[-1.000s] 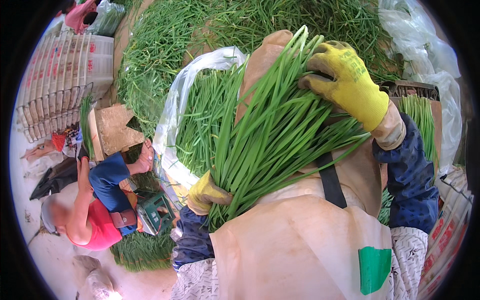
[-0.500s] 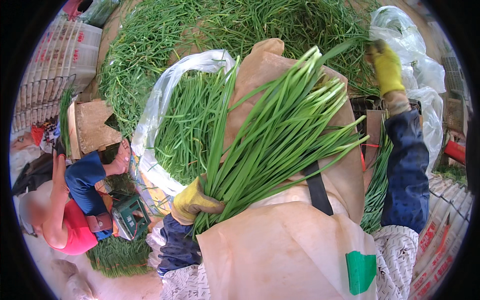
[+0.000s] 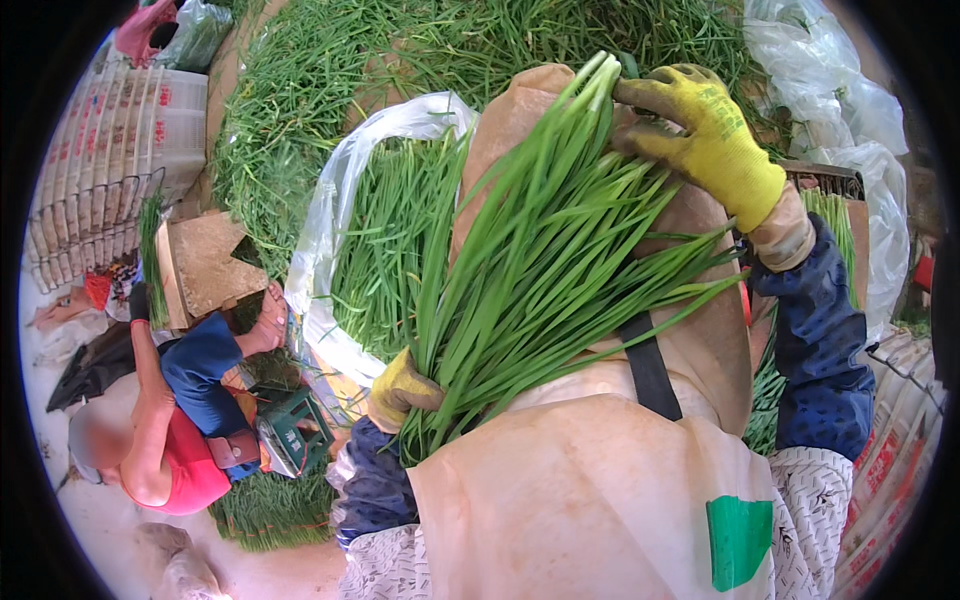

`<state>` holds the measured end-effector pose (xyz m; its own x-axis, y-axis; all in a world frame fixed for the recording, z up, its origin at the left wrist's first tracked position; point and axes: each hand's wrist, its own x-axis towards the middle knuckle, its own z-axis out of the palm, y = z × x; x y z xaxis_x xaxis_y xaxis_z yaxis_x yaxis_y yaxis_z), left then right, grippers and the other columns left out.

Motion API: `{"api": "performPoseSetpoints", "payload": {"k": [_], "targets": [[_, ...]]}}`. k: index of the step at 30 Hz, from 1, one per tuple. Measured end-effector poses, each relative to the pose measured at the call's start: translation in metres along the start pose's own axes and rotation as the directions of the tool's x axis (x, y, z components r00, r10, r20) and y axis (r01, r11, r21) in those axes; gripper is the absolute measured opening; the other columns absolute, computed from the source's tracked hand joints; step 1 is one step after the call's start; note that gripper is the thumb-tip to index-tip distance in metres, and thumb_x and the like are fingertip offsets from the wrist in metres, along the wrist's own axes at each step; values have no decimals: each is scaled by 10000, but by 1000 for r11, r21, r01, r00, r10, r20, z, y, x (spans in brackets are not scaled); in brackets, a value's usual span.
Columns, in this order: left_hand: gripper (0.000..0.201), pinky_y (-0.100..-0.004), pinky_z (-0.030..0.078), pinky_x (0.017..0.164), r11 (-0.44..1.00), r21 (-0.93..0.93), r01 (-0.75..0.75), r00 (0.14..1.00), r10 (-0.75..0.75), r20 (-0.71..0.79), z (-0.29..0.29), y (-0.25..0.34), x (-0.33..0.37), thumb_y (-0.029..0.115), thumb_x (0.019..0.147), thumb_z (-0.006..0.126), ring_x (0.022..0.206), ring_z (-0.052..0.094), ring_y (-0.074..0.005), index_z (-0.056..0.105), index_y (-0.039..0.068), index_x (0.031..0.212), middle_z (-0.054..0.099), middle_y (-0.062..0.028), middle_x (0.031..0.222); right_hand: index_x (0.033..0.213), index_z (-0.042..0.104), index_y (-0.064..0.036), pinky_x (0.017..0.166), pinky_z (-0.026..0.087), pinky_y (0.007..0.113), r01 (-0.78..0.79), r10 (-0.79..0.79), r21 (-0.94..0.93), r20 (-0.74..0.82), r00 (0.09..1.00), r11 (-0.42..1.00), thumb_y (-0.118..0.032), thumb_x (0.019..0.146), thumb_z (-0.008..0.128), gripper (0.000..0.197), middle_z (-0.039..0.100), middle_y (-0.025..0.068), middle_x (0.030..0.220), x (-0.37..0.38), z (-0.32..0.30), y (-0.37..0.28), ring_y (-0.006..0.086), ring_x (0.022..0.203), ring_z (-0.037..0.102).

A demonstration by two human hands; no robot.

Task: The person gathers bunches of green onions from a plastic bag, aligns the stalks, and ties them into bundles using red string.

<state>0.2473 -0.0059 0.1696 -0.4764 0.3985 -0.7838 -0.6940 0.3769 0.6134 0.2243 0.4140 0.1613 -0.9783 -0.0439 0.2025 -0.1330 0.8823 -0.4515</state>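
Note:
A loose bunch of garlic chives lies slantwise across my lap, its pale stalk ends fanned toward the upper right. My left hand, in a worn yellow glove, is closed round the leafy lower end. Beside the topmost pale stalks is my right hand, also in a yellow glove. Its fingers are spread and hold nothing that I can see; whether the fingertips touch the stalks is hard to tell. Beneath the bunch lies a brown, stained apron.
To the left, a clear plastic bag holds more chives. A big heap of loose chives spreads beyond it. At the far left a seated person handles chives by a wooden stand. Plastic sheeting lies at the right.
My right hand has come left from the heap's edge to the pale stalk ends. The bunch in my left hand has stayed much the same, its outer stalks slightly shifted.

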Motion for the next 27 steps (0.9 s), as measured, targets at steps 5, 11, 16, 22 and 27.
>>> {"api": "performPoseSetpoints", "payload": {"k": [5, 11, 16, 22, 27], "targets": [[618, -252, 456, 813, 886, 457, -82, 958, 197, -210, -3, -28, 9, 14, 614, 745, 906, 558, -119, 521, -13, 1189, 627, -58, 1042, 1214, 552, -59, 762, 483, 410, -8, 22, 188, -76, 997, 982, -314, 766, 656, 526, 630, 157, 971, -10, 7, 0, 362, 890, 596], [728, -283, 465, 817, 987, 72, -147, 989, 149, -25, 6, 12, 5, 7, 528, 784, 884, 572, -136, 515, 12, 1205, 629, -51, 1029, 1177, 549, 5, 672, 465, 193, -458, 431, 841, 313, 847, 290, -52, 807, 590, 376, 596, 14, 850, -18, -19, -23, 75, 747, 587], [724, -281, 466, 788, 978, 140, -152, 988, 151, 18, 8, 24, 2, 18, 505, 788, 865, 566, -130, 527, 8, 1179, 629, -41, 992, 935, 624, 0, 670, 481, 253, -705, 537, 641, 497, 682, 302, -222, 809, 650, 256, 610, 37, 770, -25, -22, -11, 109, 722, 597], [682, -277, 476, 746, 937, 302, -178, 984, 171, 49, 4, 25, 6, 59, 501, 804, 825, 564, -117, 560, 11, 1136, 634, -35, 943, 933, 666, -19, 758, 484, 423, -147, 295, -415, 317, 901, 898, -523, 711, 655, 551, 650, 197, 827, -9, -25, -50, 354, 837, 628], [695, -287, 474, 777, 975, 161, -153, 986, 139, 95, 6, 31, 2, 67, 478, 834, 854, 578, -130, 576, 8, 1120, 645, -45, 961, 890, 656, -43, 746, 478, 437, -222, 375, -390, 375, 848, 893, -403, 748, 646, 387, 651, 176, 804, 9, -11, -53, 360, 831, 622]]}}
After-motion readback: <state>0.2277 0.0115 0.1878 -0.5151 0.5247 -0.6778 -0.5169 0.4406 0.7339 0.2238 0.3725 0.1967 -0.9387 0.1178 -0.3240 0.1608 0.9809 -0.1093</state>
